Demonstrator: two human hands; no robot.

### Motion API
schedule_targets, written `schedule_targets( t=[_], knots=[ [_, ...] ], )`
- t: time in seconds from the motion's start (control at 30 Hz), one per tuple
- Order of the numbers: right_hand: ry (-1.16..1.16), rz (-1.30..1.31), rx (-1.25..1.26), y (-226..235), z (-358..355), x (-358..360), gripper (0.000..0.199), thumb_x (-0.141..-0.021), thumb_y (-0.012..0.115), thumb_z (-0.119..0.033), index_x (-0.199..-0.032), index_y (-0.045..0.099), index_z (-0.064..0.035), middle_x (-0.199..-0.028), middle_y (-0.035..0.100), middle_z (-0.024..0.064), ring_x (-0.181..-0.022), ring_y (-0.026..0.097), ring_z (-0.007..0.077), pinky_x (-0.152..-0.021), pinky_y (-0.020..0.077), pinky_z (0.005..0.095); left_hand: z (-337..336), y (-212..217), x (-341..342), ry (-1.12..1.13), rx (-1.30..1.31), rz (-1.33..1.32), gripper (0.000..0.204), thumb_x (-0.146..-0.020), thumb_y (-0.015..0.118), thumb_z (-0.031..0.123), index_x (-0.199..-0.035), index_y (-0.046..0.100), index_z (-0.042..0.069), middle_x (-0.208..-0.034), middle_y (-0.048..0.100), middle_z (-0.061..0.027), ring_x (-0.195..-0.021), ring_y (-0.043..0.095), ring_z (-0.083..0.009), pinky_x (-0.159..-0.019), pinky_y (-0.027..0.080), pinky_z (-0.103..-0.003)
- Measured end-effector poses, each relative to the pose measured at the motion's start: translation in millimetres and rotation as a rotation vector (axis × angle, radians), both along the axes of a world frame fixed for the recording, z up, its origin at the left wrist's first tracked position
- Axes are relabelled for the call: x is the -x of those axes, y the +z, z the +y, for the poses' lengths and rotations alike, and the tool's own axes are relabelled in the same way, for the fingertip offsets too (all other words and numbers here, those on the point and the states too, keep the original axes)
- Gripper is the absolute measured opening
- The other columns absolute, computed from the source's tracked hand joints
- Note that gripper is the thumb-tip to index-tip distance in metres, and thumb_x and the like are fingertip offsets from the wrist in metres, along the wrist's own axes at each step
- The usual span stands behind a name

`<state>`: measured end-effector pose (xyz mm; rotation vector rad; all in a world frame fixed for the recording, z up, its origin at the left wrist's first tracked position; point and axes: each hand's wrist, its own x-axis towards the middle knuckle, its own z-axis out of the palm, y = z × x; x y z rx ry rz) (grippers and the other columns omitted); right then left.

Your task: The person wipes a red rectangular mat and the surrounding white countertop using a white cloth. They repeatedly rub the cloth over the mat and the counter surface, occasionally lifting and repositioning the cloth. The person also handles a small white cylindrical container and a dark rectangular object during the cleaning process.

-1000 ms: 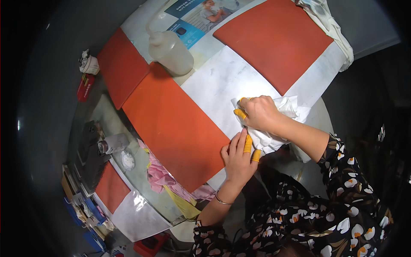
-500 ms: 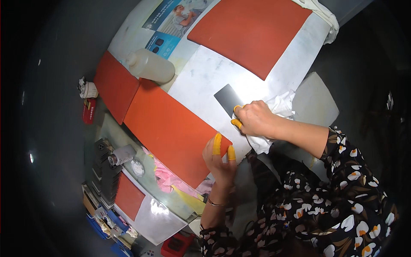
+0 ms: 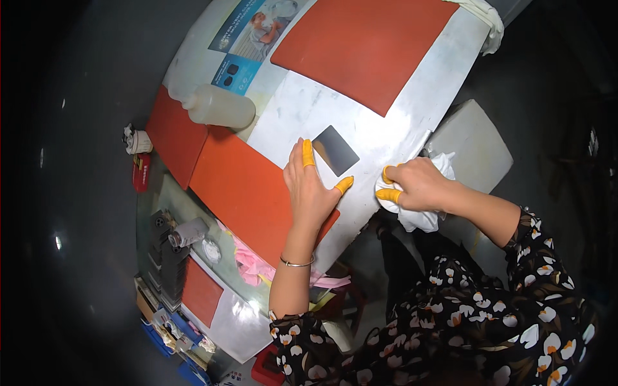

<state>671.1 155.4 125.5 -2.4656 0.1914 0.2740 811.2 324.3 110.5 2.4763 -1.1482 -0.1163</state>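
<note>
A dark grey rectangular plate (image 3: pixel 336 151) lies on the white table surface. Beside its near left edge is my left hand (image 3: pixel 310 186), thumb and fingers spread around the plate's corner; whether a fingertip touches it I cannot tell. Yellow finger covers sit on some fingertips of both hands. At the table's near edge, right of the plate, my right hand (image 3: pixel 421 184) is closed on a bunched white cloth (image 3: pixel 421 220), which hangs partly over the edge.
Orange-red mats (image 3: pixel 367 48) cover parts of the table. A translucent bottle (image 3: pixel 221 107) lies behind the left mats. Lower left, a grey bottle (image 3: pixel 188 233), pink cloth (image 3: pixel 251 264) and a stack of dark pieces (image 3: pixel 164 270) are on a glass-like surface. A pale stool (image 3: pixel 476 145) stands right.
My right hand has moved right with the cloth, off the plate. My left hand has come up and forward to the plate, which now shows whole and at a different angle.
</note>
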Motion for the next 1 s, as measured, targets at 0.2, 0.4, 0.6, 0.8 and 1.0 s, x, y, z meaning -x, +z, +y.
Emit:
schedule_targets(
  t=[0.2, 0.4, 0.6, 0.8, 1.0],
  knots=[
    [-0.187, -0.136, -0.2, -8, -24, 19, 0.035, -0.078, 0.065, -0.034, -0.081, 0.06, 0.0007, -0.06, 0.057, 0.0194, -0.058, 0.058, 0.0362, -0.056, 0.0441, 0.042, -31, -1, 1, -0.014, -0.198, 0.045, 0.101, -0.057, 0.083, 0.03, -0.134, 0.026, -0.004, -0.126, 0.035, -0.0189, -0.115, 0.034, -0.0333, -0.099, 0.023, -0.043],
    [-0.32, -0.194, -0.301, -20, -33, 12, 0.039, -0.077, 0.066, -0.036, -0.085, 0.06, 0.0014, -0.059, 0.057, 0.0199, -0.058, 0.058, 0.0359, -0.057, 0.0446, 0.0407, -35, 6, 5, -0.042, -0.165, 0.096, 0.095, -0.06, 0.08, 0.028, -0.134, 0.03, -0.003, -0.124, 0.036, -0.0168, -0.113, 0.034, -0.0298, -0.094, 0.025, -0.042],
    [-0.364, -0.276, -0.334, -25, -35, 3, 0.037, -0.077, 0.067, -0.033, -0.085, 0.06, 0.002, -0.071, 0.061, 0.0221, -0.067, 0.059, 0.0375, -0.062, 0.0459, 0.0401, -38, 19, 15, -0.176, -0.232, -0.199, 0.06, -0.058, 0.074, 0.033, -0.109, 0.06, 0.005, -0.116, 0.049, -0.0145, -0.104, 0.045, -0.029, -0.089, 0.03, -0.04],
    [-0.374, -0.204, -0.349, -23, -35, -2, 0.034, -0.077, 0.067, -0.031, -0.084, 0.061, 0.0011, -0.071, 0.061, 0.0219, -0.067, 0.059, 0.0375, -0.062, 0.0455, 0.0398, -30, 29, 13, 0.019, 0.01, 0.095, 0.065, -0.06, 0.076, 0.025, -0.114, 0.05, -0.002, -0.118, 0.045, -0.0182, -0.109, 0.044, -0.0331, -0.094, 0.032, -0.043],
    [-0.32, -0.217, -0.287, -25, -35, -5, 0.033, -0.077, 0.066, -0.031, -0.082, 0.061, 0.0013, -0.067, 0.059, 0.0221, -0.063, 0.057, 0.0375, -0.06, 0.0444, 0.0403, 17, -8, 4, 0.019, 0.076, 0.097, 0.088, -0.064, 0.075, 0.018, -0.136, 0.028, 0.0, -0.14, 0.03, -0.0185, -0.127, 0.028, -0.034, -0.105, 0.02, -0.044]
  ],
)
